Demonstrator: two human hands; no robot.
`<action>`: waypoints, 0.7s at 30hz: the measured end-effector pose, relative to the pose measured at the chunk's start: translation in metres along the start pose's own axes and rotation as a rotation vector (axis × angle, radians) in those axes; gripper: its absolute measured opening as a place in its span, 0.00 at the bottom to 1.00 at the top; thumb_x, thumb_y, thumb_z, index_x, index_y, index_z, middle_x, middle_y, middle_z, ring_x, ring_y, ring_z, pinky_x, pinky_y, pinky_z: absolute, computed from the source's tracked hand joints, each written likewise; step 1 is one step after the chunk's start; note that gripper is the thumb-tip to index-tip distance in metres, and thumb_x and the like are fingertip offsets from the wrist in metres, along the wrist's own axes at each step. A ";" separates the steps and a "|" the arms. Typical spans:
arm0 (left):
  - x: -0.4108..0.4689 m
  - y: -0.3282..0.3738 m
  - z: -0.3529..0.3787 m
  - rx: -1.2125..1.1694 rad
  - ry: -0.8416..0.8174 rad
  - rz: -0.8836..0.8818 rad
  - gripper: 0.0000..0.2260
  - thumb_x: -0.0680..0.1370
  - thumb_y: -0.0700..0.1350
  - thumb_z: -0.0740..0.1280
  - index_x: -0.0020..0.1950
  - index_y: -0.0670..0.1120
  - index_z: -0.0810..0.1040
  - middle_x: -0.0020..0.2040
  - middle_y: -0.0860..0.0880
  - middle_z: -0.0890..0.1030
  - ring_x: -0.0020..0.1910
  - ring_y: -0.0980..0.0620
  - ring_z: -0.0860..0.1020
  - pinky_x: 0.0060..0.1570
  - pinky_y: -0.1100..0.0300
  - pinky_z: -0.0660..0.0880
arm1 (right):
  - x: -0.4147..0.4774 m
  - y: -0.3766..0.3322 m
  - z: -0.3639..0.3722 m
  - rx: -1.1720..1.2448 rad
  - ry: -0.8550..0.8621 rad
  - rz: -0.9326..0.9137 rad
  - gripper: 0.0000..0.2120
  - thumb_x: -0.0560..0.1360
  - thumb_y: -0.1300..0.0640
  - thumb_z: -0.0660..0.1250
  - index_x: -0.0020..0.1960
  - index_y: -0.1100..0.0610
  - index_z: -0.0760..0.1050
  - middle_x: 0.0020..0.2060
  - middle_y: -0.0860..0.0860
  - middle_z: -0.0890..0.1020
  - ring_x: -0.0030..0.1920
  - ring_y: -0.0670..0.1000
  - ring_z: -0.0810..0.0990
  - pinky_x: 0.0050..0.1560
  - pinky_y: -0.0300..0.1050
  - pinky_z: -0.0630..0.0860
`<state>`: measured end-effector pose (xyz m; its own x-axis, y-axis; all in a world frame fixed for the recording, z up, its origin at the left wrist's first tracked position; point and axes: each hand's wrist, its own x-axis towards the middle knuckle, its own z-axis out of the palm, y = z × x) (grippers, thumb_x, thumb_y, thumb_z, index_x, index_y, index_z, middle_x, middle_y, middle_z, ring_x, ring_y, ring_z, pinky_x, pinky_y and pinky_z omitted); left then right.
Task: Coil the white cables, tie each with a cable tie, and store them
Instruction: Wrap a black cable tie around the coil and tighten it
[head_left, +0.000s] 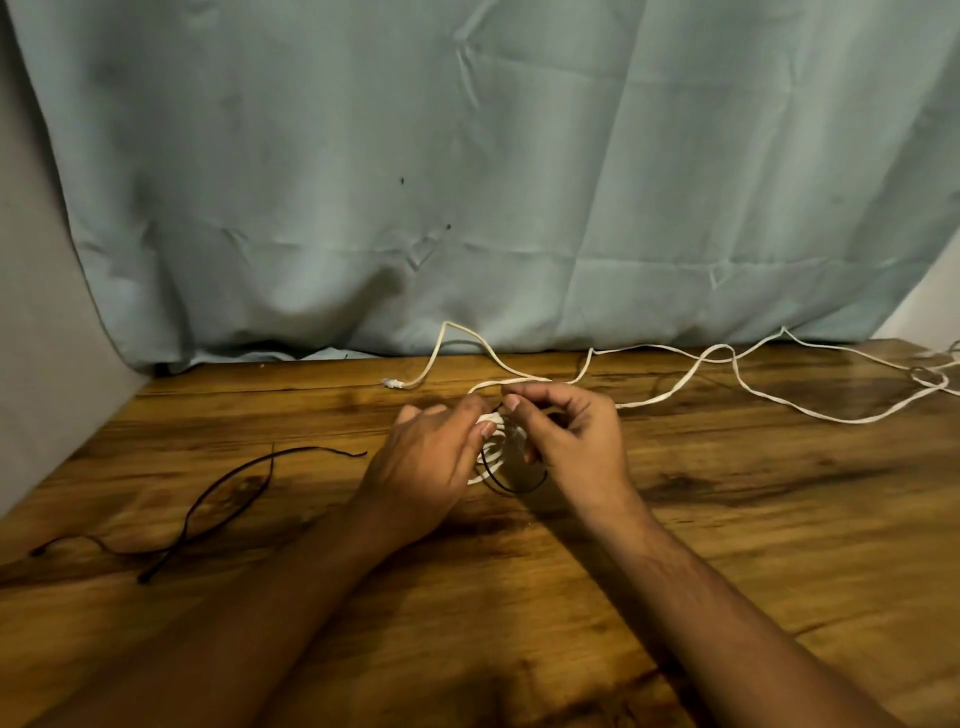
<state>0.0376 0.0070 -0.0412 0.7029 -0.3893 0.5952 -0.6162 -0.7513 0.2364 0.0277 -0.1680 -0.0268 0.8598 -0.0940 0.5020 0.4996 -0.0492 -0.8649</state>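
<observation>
A small coil of white cable (493, 449) sits between my two hands at the middle of the wooden table (779, 519). My left hand (426, 462) grips the coil from the left, thumb on top. My right hand (566, 441) pinches a thin black cable tie (511, 486) that loops around the coil's lower side. A long loose white cable (691, 382) trails from behind my hands across the back of the table to the right edge. Its plug end (393, 384) lies at the back, left of my hands.
Two or more thin black cable ties (208, 509) lie loose on the table at the left. A pale blue cloth (467, 182) hangs behind the table's far edge. A grey wall (36, 364) stands close on the left.
</observation>
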 end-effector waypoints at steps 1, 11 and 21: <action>0.000 0.001 0.000 0.000 0.004 0.006 0.17 0.85 0.57 0.47 0.62 0.53 0.71 0.43 0.54 0.79 0.45 0.51 0.77 0.51 0.51 0.66 | 0.000 0.001 0.000 -0.017 -0.019 0.005 0.05 0.78 0.64 0.73 0.53 0.59 0.86 0.38 0.56 0.87 0.28 0.48 0.76 0.28 0.40 0.74; -0.001 0.003 -0.002 -0.058 -0.026 0.012 0.17 0.84 0.58 0.47 0.61 0.53 0.71 0.45 0.54 0.80 0.47 0.51 0.77 0.52 0.52 0.66 | 0.001 -0.004 0.000 0.066 -0.033 0.007 0.11 0.74 0.71 0.74 0.46 0.56 0.84 0.38 0.51 0.87 0.38 0.48 0.82 0.42 0.43 0.81; -0.001 0.006 -0.005 -0.248 -0.047 -0.007 0.11 0.85 0.54 0.54 0.59 0.54 0.73 0.42 0.58 0.77 0.43 0.57 0.78 0.46 0.54 0.67 | 0.001 -0.009 -0.006 -0.021 -0.087 -0.075 0.10 0.75 0.72 0.73 0.44 0.58 0.80 0.39 0.47 0.85 0.43 0.47 0.83 0.46 0.43 0.81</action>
<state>0.0317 0.0058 -0.0369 0.7200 -0.4132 0.5575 -0.6751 -0.6030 0.4250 0.0237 -0.1734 -0.0189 0.8262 -0.0030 0.5633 0.5616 -0.0738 -0.8241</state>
